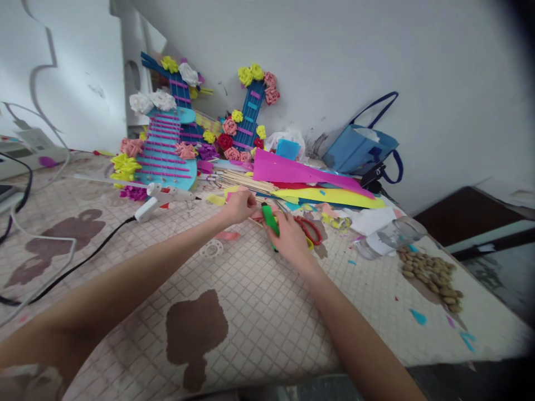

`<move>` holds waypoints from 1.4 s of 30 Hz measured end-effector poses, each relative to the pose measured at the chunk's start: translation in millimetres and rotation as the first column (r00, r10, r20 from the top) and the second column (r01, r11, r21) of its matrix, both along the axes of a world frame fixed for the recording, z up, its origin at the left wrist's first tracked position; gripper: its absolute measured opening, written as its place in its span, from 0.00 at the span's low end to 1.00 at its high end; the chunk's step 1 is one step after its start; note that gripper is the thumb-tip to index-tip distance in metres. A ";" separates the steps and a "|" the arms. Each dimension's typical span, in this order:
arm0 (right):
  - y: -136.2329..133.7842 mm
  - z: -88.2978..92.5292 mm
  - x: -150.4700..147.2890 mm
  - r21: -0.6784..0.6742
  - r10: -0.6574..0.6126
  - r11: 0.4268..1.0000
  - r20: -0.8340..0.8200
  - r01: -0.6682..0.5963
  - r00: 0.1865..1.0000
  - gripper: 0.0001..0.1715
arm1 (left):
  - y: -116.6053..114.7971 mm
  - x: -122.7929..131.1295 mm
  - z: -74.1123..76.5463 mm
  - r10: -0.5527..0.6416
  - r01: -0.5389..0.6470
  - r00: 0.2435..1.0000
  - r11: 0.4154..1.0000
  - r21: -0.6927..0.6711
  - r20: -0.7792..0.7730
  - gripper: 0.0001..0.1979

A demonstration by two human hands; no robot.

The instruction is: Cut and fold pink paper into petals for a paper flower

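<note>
My left hand [241, 205] is closed in a pinch above the far-middle of the table; what its fingertips hold, if anything, is too small to name. Just to its right, my right hand [291, 236] is closed on a long bright green object [271, 219] with dark ends, whose kind I cannot make out. Red-handled scissors [310, 230] lie beside the right hand, partly behind it. Thin wooden sticks [238, 180] are bunched beyond both hands. A piece of salmon ribbon [228, 236] and a pale round spool-like disc [211, 249] rest left of the hands.
A white glue gun [161, 199] with a black cord sits at left. Behind stand flower-decorated blue panels [167, 147]. Magenta paper [301, 170] and yellow paper [330, 196] lie beyond the hands. At right are a blue bag [355, 147], a clear container [382, 239] and pistachio-like nuts [430, 275].
</note>
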State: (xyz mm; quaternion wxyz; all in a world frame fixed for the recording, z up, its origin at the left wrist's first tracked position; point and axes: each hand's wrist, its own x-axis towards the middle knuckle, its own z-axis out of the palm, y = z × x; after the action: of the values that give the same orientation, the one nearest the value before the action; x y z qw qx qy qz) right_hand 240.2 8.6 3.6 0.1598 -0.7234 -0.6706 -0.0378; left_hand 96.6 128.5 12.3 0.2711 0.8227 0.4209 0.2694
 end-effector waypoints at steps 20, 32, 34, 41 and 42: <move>1.7 -12.0 86.9 -0.089 -0.175 0.983 -0.168 0.162 0.970 0.20 | -31.3 -121.6 3.5 0.007 -0.001 0.999 0.992 -0.127 0.051 0.10; -8.0 -2.4 105.6 -0.098 -0.154 0.988 -0.476 0.122 0.866 0.20 | -43.8 -100.0 -7.7 -0.095 0.097 0.988 0.995 0.014 -0.125 0.07; -10.1 3.6 105.8 -0.076 -0.132 0.991 -0.569 0.108 0.812 0.22 | -43.9 -99.2 -7.5 -0.097 0.098 0.989 0.995 -0.004 -0.107 0.05; -14.6 26.9 57.1 0.015 0.075 0.991 -0.878 -0.130 0.473 0.22 | -44.0 -106.7 -0.7 -0.044 0.040 0.998 0.993 -0.107 -0.036 0.07; -16.3 28.5 45.9 0.016 0.095 0.986 -0.871 -0.166 0.482 0.22 | -43.8 -108.1 0.3 -0.043 0.040 0.999 0.992 -0.117 -0.026 0.08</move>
State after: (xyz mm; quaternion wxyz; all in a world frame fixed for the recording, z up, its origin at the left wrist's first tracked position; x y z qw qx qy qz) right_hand 286.1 -7.7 32.2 0.4525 -0.5959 -0.5525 0.3672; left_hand -11.5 84.8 12.5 0.3184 0.8177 0.4225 0.2269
